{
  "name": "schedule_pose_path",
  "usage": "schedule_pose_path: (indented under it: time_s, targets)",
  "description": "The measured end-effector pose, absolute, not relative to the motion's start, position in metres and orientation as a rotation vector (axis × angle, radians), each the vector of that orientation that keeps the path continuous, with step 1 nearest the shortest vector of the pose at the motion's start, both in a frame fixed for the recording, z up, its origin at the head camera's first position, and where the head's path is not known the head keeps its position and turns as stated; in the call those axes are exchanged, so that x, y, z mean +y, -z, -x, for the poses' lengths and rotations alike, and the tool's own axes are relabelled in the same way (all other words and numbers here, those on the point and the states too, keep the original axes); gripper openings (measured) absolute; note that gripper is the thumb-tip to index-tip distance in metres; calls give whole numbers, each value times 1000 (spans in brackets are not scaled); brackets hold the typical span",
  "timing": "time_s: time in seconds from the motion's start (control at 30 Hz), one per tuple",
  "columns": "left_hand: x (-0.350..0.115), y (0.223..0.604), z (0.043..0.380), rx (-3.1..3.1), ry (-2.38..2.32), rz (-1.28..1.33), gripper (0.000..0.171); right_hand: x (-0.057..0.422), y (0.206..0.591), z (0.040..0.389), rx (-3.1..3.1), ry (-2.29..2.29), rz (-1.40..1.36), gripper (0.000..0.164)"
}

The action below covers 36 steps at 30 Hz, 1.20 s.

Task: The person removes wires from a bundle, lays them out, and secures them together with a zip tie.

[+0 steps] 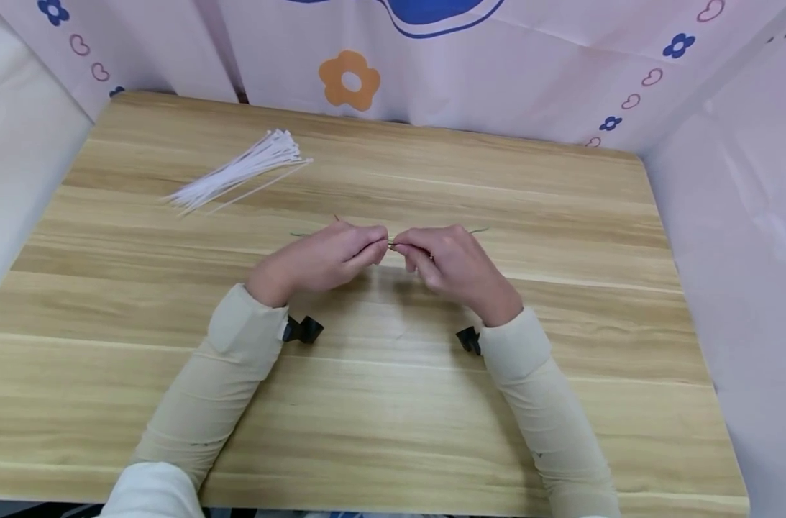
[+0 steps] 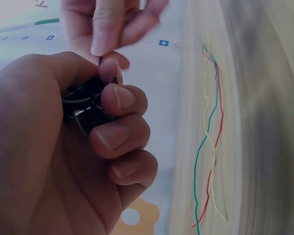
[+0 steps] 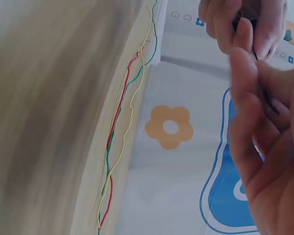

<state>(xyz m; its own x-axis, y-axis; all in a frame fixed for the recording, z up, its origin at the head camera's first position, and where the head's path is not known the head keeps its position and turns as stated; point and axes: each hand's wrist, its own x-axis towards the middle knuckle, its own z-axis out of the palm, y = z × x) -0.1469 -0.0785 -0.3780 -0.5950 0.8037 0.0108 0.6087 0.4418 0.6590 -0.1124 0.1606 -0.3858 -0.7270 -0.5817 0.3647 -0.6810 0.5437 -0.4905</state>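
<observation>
My left hand (image 1: 331, 252) curls its fingers around a small tangled bundle of thin black wire (image 2: 83, 103), mostly hidden in the palm. From its fingertips a short dark wire end runs across to my right hand (image 1: 454, 262), which pinches it between thumb and forefinger. The fingertips of both hands nearly meet above the middle of the table. On the tabletop behind the hands lie a green wire (image 2: 195, 176), a red wire (image 2: 220, 103) and a yellow wire (image 2: 206, 98), loosely crossing one another; in the head view the hands cover most of them.
A fanned pile of white cable ties (image 1: 244, 173) lies at the back left of the wooden table (image 1: 380, 417). A printed cloth (image 1: 470, 79) hangs along the back edge, with pale cloth at both sides.
</observation>
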Motion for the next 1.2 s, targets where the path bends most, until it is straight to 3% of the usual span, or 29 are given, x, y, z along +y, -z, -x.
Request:
schedule_pose_path:
  time_s: [0.53,1.0,1.2]
  targets:
    - [-91,367,150,2398,-858,-1111,33,175,386,118,-2527,-777,-992,26]
    - [-90,366,148,2429,-809,-1135,22,176,385,118,-2533,-767,-993,25]
    - [-84,366,145,2479,-785,-1078,27,176,384,117,-2531,-768,-1000,26]
